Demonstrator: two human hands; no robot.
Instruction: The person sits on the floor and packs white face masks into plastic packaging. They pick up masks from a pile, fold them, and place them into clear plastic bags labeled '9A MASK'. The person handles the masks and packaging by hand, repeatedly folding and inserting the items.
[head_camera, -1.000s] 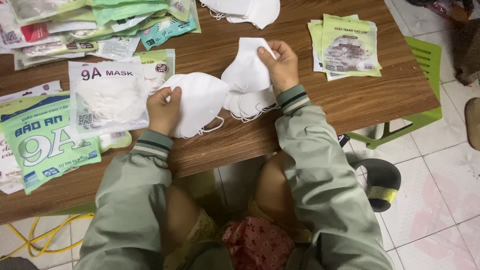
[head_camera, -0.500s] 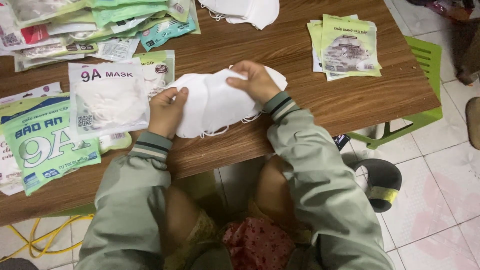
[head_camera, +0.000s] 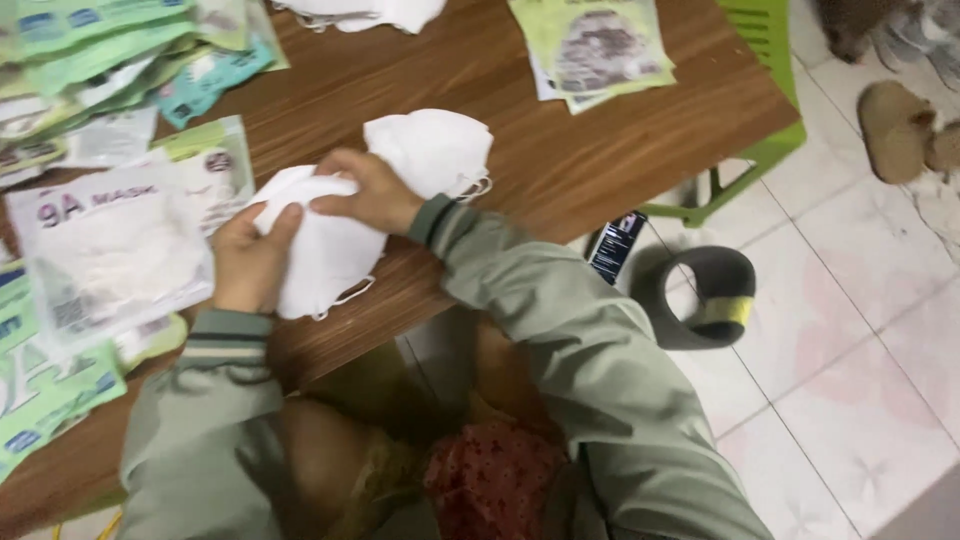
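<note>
A stack of white face masks (head_camera: 325, 250) lies on the wooden table (head_camera: 560, 170) near its front edge. My left hand (head_camera: 250, 262) grips the stack's left end. My right hand (head_camera: 365, 192) presses on its top from the right, fingers curled over the masks. A second small heap of white masks (head_camera: 435, 148) sits just behind my right wrist. Both arms wear grey-green sleeves.
A clear packet of white masks (head_camera: 110, 255) lies left of my hands, with green packets (head_camera: 50, 395) below it and more piled at the back left (head_camera: 110, 60). Green packets (head_camera: 595, 45) lie at the back right. A green stool (head_camera: 770, 150) and a grey roll (head_camera: 705, 295) stand on the tiled floor.
My right hand brought a mask down onto the stack held by my left hand and now presses it. The camera has swung, so the table sits more to the left.
</note>
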